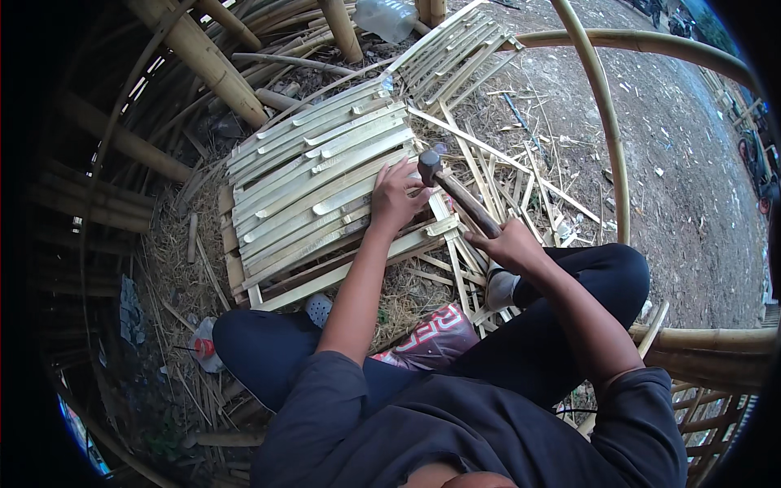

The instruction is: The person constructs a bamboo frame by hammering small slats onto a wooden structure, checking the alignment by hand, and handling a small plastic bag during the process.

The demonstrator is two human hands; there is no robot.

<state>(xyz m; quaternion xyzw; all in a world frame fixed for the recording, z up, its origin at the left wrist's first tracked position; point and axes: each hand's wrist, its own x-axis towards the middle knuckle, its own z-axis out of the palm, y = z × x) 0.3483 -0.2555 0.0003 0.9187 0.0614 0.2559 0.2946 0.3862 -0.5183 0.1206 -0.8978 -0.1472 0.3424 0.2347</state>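
My right hand [510,246] is closed round the wooden handle of a hammer [467,202]. The metal head is raised just beyond my left fingertips, near the right edge of a panel of pale bamboo slats [325,175]. On that edge rests my left hand [396,195], its fingers bent and drawn together against a slat. Whatever they pinch is too small to make out. The slats lie side by side across the frame, several with curved, scooped pieces. A lighter bamboo strip [350,276] forms the panel's near side.
A second slatted panel [455,53] lies beyond. Loose bamboo strips [488,175] litter the ground at right. Thick bamboo poles [207,65] stand at left, and a bent pole [602,106] arches at right. A printed sack [431,337] lies between my legs, a plastic bag [205,346] by my left knee.
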